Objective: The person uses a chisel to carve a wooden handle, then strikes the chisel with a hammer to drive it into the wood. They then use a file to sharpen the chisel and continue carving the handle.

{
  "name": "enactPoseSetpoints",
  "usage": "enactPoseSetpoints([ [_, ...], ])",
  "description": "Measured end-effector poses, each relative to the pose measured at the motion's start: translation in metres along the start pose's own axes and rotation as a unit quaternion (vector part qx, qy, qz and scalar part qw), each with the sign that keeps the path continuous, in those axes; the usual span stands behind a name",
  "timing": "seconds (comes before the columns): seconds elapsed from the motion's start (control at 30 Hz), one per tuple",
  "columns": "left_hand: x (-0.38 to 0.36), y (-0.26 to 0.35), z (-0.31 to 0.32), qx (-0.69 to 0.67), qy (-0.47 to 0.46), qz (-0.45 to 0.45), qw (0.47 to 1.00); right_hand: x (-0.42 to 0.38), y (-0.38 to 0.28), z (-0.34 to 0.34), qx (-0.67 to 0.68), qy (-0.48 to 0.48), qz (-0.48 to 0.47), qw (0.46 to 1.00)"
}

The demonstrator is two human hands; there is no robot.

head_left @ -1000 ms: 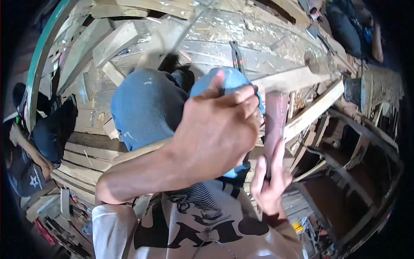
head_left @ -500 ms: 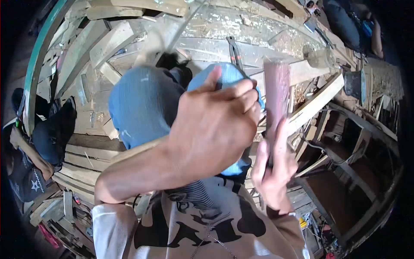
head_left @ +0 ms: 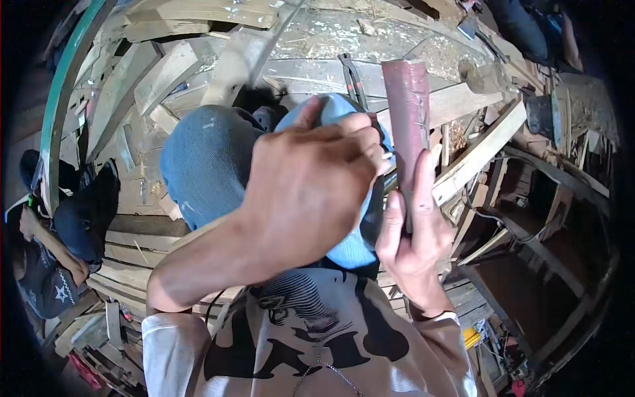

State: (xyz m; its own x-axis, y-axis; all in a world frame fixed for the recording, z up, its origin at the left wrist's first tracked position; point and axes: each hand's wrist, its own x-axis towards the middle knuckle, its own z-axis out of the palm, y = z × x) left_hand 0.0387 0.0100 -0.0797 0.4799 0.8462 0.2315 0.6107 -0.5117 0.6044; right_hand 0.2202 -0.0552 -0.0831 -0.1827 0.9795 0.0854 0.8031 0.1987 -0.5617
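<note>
My right hand (head_left: 420, 245) grips a long reddish-brown piece (head_left: 407, 109) by its lower end, between thumb and fingers. The piece stands nearly upright, leaning slightly left; its surface looks scuffed and its face is somewhat curved. To its left, my left hand (head_left: 311, 192) is closed, back toward me, with one finger sticking up and the others curled. What it holds, if anything, is hidden behind the fingers. Both hands are above my knees in blue trousers (head_left: 211, 165). Past the knees, pincers (head_left: 352, 79) with red marks on their handles lie on the boards.
Wood offcuts (head_left: 169, 73) and shavings lie around ahead. A pale beam (head_left: 479, 155) slants at the right, above a dark wooden frame (head_left: 522, 298). A green-edged plank (head_left: 63, 92) rises at the left. Another person (head_left: 56, 245) sits at the far left; another person's leg (head_left: 522, 30) shows top right.
Both hands have shifted a little to the left in view. The reddish-brown piece has moved left and up, and tilts more to the left.
</note>
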Motion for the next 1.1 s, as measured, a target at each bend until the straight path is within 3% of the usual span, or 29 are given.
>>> enactPoseSetpoints([
  [0.1,-0.002,-0.001,-0.003,0.027,0.000,0.018,0.999,-0.031,0.003,-0.004,-0.004,0.012,-0.042,0.999],
  [0.13,-0.003,-0.003,-0.002,0.034,-0.012,0.030,0.999,-0.037,0.001,-0.008,0.012,-0.017,-0.008,1.000],
  [0.23,-0.001,0.002,-0.003,0.009,-0.018,0.014,1.000,-0.003,-0.004,-0.009,-0.015,-0.024,-0.018,0.999],
  [0.27,0.001,0.002,-0.002,-0.017,-0.007,-0.009,1.000,0.001,0.005,0.011,0.004,0.086,-0.061,0.994],
  [0.3,0.001,0.002,-0.003,-0.017,-0.006,-0.006,1.000,-0.006,-0.001,0.003,-0.009,0.041,-0.035,0.999],
  [0.37,-0.002,-0.001,-0.008,0.033,-0.042,0.006,0.999,-0.034,0.007,0.004,-0.002,0.059,-0.053,0.997],
  [0.43,-0.001,-0.004,-0.005,0.034,-0.015,0.018,0.999,-0.026,0.001,-0.003,0.002,0.041,-0.045,0.998],
  [0.57,0.000,-0.001,-0.001,-0.024,-0.005,0.007,1.000,-0.002,0.005,0.004,0.001,0.056,-0.091,0.994],
  [0.67,-0.004,-0.005,0.001,0.028,-0.021,0.020,0.999,-0.021,0.003,-0.001,0.014,0.051,-0.056,0.997],
  [0.77,0.002,0.000,-0.003,-0.028,-0.020,-0.010,0.999,0.002,0.007,0.006,0.002,0.061,-0.068,0.996],
  [0.8,-0.001,-0.002,-0.004,0.017,-0.034,0.027,0.999,-0.010,0.010,0.005,-0.001,0.068,-0.091,0.993],
  [0.93,-0.002,0.000,-0.003,0.011,-0.016,0.016,1.000,-0.019,0.005,-0.001,-0.008,0.063,-0.061,0.996],
  [0.97,0.000,0.000,-0.002,-0.003,-0.015,0.012,1.000,-0.007,0.006,-0.005,-0.016,0.017,-0.033,0.999],
  [1.1,-0.002,0.000,-0.004,0.016,-0.030,0.007,0.999,-0.033,0.010,-0.003,-0.005,0.033,-0.056,0.998],
])
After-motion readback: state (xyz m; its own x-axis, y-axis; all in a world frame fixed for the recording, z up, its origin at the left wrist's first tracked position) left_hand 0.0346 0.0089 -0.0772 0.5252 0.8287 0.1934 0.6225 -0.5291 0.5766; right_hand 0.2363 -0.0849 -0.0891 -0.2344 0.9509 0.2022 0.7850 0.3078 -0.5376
